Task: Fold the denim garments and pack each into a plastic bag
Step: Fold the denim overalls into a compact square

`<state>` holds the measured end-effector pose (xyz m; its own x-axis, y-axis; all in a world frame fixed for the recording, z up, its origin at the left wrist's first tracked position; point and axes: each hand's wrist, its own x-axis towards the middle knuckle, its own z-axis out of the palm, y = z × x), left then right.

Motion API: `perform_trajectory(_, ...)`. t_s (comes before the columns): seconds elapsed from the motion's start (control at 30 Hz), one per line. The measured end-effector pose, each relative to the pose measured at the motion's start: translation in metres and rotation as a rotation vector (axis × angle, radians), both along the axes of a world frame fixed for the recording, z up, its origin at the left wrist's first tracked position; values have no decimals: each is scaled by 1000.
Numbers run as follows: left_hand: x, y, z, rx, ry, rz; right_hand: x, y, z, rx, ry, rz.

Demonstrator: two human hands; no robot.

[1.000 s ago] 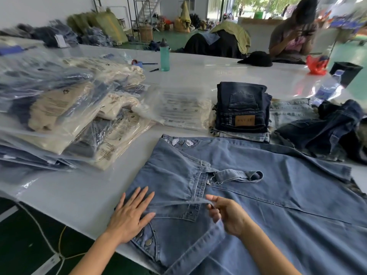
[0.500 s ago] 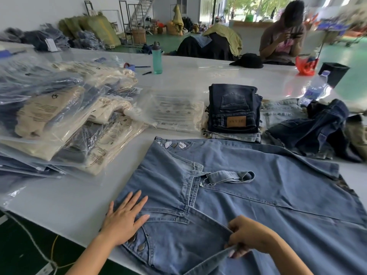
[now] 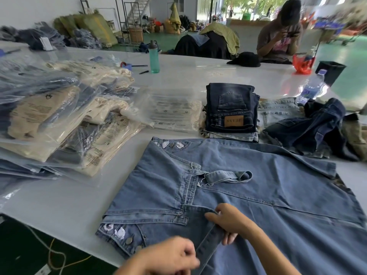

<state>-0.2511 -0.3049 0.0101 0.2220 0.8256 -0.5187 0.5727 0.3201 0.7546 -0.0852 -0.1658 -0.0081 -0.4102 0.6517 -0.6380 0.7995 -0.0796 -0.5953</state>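
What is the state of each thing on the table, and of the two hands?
Garment: spread flat, not yet folded.
Strap: pulled toward the person, held by both hands.
Second strap: lying loose on the garment.
Right hand: grips the strap.
Left hand: curled at the strap's near end, blurred.
Jeans stack: folded, unbagged.
Dark denim pile: crumpled, unfolded.
Bagged garments: packed, piled.
Green bottle: upright, capped.
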Motion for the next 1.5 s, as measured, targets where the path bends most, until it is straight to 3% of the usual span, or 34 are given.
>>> perform_trajectory(0.07,-22,19,21,-12,-163,88,0,1,3,-74,107,-41)
perform_trajectory(0.17,-31,38,25,151,137,78,-6,-2,8,-179,323,-176)
perform_trajectory(0.27,-5,27,6,0,271,-126,-15,-4,10,-237,462,-279)
perform_trajectory(0.37,-10,-2,5,-52,299,-67,-19,-4,10,-279,501,-315)
perform_trajectory(0.4,-23,-8,9,-71,243,-2,-19,-5,8,-291,503,-332)
perform_trajectory(0.47,-53,-10,22,-116,-121,163,-24,-6,1,-280,490,-365)
perform_trajectory(0.5,-69,-7,30,-108,-318,262,-27,-6,-5,-201,449,-344)
perform_trajectory(0.53,-86,-1,37,-70,-404,362,-32,-6,-11,-49,386,-294)
perform_trajectory(0.6,-114,14,56,26,-290,508,-41,-5,-21,326,232,-142)
perform_trajectory(0.67,-136,30,71,108,-109,570,-51,-4,-24,491,167,8)
perform_trajectory(0.83,-175,61,76,262,682,446,-66,0,-31,548,270,153)
perform_trajectory(0.97,-187,83,78,256,1038,473,-67,3,-37,548,259,82)
perform_trajectory(1.17,-189,100,56,32,1053,373,-77,3,-34,532,82,-18)
perform_trajectory(1.27,-192,99,40,-110,1039,314,-83,0,-35,568,10,31)
perform_trajectory(1.33,-196,97,29,-152,995,296,-86,-4,-33,692,-44,86)
perform_trajectory(1.4,-199,95,20,-154,965,283,-88,-11,-27,1026,-14,219)
perform_trajectory(1.5,-203,96,11,-80,952,317,-91,-24,-28,1173,33,547)
